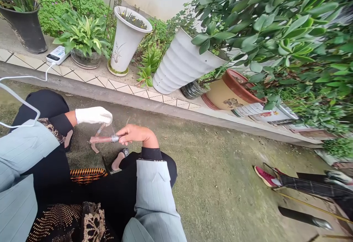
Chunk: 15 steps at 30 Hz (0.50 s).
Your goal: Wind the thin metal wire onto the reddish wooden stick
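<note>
My left hand [95,116], in a white glove, is closed with its fingertips pinched on a thin wire. The wire runs down to a silvery coil [114,138] wound around a reddish-brown stick [100,139]. Bare and closed, my right hand [135,133] grips the stick at its wound end, to the right of the glove. The stick lies roughly level, its ragged end pointing left. A second brown, bent piece [95,148] shows above and below the stick; whether it is joined to it I cannot tell.
An orange and black woven seat [88,175] is between my legs. Potted plants, such as a white pot [121,43] and a ribbed pot [184,62], line the tiled ledge [102,81]. A power bank [57,54] with a white cable rests there. Another person's pink shoe [264,176] is at right.
</note>
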Each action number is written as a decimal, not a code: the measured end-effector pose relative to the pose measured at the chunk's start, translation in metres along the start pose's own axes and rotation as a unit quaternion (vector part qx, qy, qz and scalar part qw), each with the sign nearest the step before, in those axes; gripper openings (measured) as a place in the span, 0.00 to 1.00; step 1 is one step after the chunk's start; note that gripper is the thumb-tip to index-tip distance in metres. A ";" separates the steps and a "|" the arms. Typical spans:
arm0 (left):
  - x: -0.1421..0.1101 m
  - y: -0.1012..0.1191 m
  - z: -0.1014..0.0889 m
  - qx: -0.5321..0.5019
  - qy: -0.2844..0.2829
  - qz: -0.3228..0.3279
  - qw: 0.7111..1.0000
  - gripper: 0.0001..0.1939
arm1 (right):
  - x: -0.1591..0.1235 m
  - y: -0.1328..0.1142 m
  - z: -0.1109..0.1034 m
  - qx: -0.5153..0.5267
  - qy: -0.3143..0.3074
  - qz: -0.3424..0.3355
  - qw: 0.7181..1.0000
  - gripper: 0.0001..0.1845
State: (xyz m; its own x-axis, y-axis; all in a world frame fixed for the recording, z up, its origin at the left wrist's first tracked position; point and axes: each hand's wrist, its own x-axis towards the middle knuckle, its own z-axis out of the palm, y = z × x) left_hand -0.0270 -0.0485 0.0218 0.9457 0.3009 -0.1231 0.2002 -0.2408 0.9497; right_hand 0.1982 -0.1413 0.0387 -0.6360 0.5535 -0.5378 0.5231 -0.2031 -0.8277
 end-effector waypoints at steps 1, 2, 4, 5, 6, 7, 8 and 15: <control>0.001 -0.003 0.002 -0.006 -0.001 0.008 1.000 0.15 | -0.003 -0.002 0.000 0.040 0.027 -0.054 0.997 0.15; 0.002 -0.006 0.005 -0.016 -0.003 0.015 1.000 0.16 | -0.006 -0.003 0.000 0.075 0.087 -0.100 0.988 0.17; 0.005 -0.011 0.013 -0.037 -0.014 0.013 0.999 0.17 | -0.007 -0.003 -0.003 0.120 0.245 -0.153 0.950 0.17; 0.005 -0.012 0.016 -0.043 -0.025 0.005 0.999 0.17 | -0.006 -0.002 -0.005 0.127 0.317 -0.156 0.927 0.17; 0.006 -0.011 0.018 -0.044 -0.040 -0.004 0.998 0.17 | -0.004 -0.001 -0.007 0.119 0.379 -0.144 0.906 0.17; 0.006 -0.010 0.020 -0.038 -0.059 -0.012 0.997 0.17 | -0.001 0.002 -0.009 0.093 0.430 -0.117 0.891 0.16; 0.005 -0.008 0.020 -0.028 -0.075 -0.018 0.997 0.16 | 0.003 0.004 -0.011 0.048 0.467 -0.076 0.880 0.16; 0.001 0.003 0.004 0.124 -0.046 0.016 0.991 0.13 | 0.007 0.005 -0.004 -0.123 0.087 0.172 0.974 0.07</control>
State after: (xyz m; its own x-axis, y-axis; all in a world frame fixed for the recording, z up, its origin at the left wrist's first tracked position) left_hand -0.0249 -0.0523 0.0238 0.9698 0.2060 -0.1309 0.2156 -0.4716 0.8550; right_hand 0.1992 -0.1352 0.0316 -0.3057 0.6195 -0.7231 0.8220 -0.2116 -0.5288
